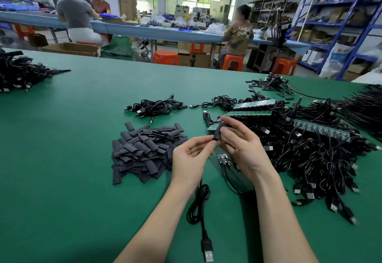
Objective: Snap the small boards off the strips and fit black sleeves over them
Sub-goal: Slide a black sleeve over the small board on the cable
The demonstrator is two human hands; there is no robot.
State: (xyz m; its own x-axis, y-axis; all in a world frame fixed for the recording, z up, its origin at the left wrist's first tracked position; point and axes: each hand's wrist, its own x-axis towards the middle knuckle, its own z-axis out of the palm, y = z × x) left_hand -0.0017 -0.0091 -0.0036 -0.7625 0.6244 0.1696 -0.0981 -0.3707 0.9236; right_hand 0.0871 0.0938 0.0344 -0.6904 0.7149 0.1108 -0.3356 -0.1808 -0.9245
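Above the green table, my right hand [239, 145] pinches a black sleeve [219, 130] between thumb and fingers. My left hand [192, 155] meets the sleeve's lower end with its fingertips. Just below the hands hangs a small board [222, 158] on a black USB cable [199, 207], which trails toward me. Left of the hands lies a pile of flat black sleeves [144, 149]. Green board strips [254, 104] lie on the cable heap to the right, with a darker strip [322, 129] farther right.
A big tangle of black USB cables [310, 155] fills the table's right side. A small bundle of cables [155, 106] lies ahead, and another heap [18, 74] sits far left. People sit at a blue bench beyond, among orange stools [166, 57].
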